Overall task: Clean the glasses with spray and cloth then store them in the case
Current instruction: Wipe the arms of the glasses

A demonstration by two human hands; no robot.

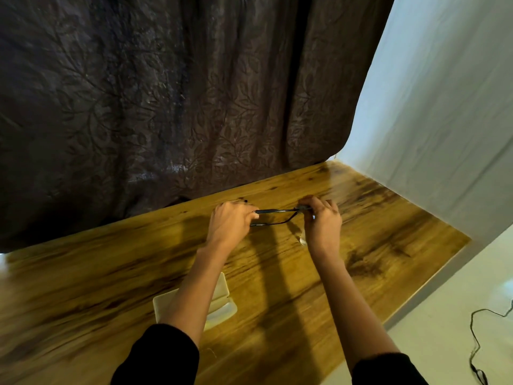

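Note:
Dark thin-framed glasses (273, 216) hang above the wooden table (111, 259), held between both hands. My left hand (229, 225) grips the left end of the frame. My right hand (322, 220) pinches the right end, and a small pale scrap, perhaps the cloth (303, 238), shows under its palm. A cream-white glasses case (222, 304) lies open on the table near me, partly hidden by my left forearm. No spray bottle is in view.
A dark leaf-patterned curtain (166, 93) hangs behind the table's far edge. A white wall (444, 107) stands at the right. The table's right edge drops to a pale floor with a black cable (476, 343).

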